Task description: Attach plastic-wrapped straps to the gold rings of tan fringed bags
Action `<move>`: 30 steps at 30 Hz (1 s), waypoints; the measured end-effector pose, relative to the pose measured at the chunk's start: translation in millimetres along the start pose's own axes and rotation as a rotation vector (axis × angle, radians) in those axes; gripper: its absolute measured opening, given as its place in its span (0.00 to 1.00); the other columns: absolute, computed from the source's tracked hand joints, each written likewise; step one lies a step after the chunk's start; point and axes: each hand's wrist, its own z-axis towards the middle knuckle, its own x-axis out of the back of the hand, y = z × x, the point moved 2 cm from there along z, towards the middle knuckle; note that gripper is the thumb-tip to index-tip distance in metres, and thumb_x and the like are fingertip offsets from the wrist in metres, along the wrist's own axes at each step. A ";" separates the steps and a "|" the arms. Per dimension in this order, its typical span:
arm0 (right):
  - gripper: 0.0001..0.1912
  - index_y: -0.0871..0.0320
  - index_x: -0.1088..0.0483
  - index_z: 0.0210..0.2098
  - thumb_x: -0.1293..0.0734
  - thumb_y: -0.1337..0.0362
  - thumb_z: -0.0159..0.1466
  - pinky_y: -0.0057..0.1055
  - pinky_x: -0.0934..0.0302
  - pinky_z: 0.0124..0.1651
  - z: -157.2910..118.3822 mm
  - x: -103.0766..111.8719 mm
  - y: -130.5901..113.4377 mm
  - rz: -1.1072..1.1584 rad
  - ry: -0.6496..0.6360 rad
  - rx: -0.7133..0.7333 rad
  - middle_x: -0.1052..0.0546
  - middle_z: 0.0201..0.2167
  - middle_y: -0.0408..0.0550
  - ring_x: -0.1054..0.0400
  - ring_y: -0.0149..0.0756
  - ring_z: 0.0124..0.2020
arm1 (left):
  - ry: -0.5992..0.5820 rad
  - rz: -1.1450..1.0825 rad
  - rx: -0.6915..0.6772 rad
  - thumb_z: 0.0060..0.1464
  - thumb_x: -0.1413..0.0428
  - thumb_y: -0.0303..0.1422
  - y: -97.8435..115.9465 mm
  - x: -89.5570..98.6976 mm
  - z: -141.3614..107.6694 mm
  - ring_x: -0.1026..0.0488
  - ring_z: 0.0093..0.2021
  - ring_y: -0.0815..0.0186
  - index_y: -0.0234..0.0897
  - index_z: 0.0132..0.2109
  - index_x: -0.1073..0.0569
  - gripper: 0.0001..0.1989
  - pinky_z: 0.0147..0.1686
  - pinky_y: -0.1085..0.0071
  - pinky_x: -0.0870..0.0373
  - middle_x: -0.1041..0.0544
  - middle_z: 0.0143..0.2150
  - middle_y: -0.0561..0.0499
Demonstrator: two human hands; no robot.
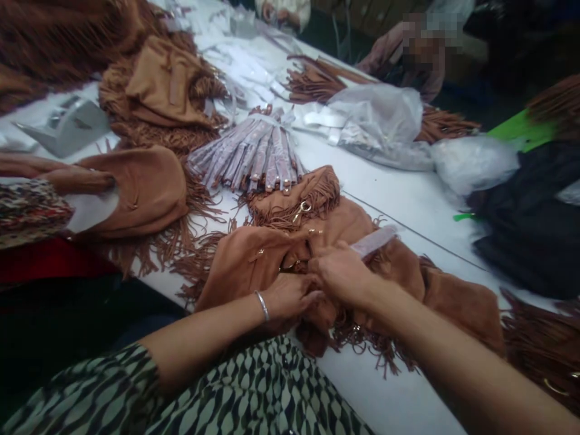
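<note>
A brown suede bag (pixel 244 260) with fringe and small gold-coloured fittings lies on the white table in front of me. My left hand (pixel 287 296), with a silver bangle at the wrist, is closed on the bag's edge near its opening. Right beside it, my right hand (pixel 338 272) has its fingers curled onto the same bag; the fingertips of both hands are partly hidden. A strap in pale plastic wrap (pixel 376 241) sticks out just beyond my right hand. A gold ring clasp (pixel 304 207) rests on the fringed flap above.
More brown suede pieces (pixel 462 302) lie to the right. A fan of wrapped straps (pixel 254 148), plastic bags (pixel 380 118) and a grey tape dispenser (pixel 75 124) sit farther back. At left, a co-worker's hand (pixel 79 179) holds another bag (pixel 136 187). Dark cloth (pixel 534 223) lies far right.
</note>
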 end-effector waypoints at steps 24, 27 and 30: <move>0.33 0.57 0.50 0.66 0.47 0.73 0.61 0.34 0.34 0.44 -48.9 -180.3 2.1 0.451 0.578 -0.671 0.27 0.49 0.55 0.29 0.42 0.44 | 0.156 -0.858 0.351 0.55 0.58 0.50 -20.8 -27.3 34.2 0.29 0.36 0.64 0.34 0.40 0.33 0.23 0.34 0.70 0.34 0.27 0.36 0.46; 0.33 0.56 0.52 0.67 0.48 0.73 0.62 0.36 0.33 0.45 -60.6 -197.3 -9.0 0.338 0.734 -0.560 0.28 0.52 0.55 0.30 0.44 0.45 | 0.313 -1.168 0.440 0.51 0.58 0.60 -30.1 6.9 66.1 0.28 0.35 0.66 0.36 0.44 0.38 0.31 0.33 0.71 0.32 0.28 0.40 0.46; 0.29 0.57 0.47 0.66 0.50 0.70 0.65 0.38 0.33 0.46 -64.3 -210.6 -16.9 0.377 0.813 -0.498 0.29 0.55 0.54 0.31 0.45 0.48 | 0.420 -1.618 0.361 0.45 0.47 0.59 -29.6 40.6 89.1 0.29 0.27 0.69 0.36 0.39 0.38 0.29 0.28 0.72 0.32 0.28 0.32 0.51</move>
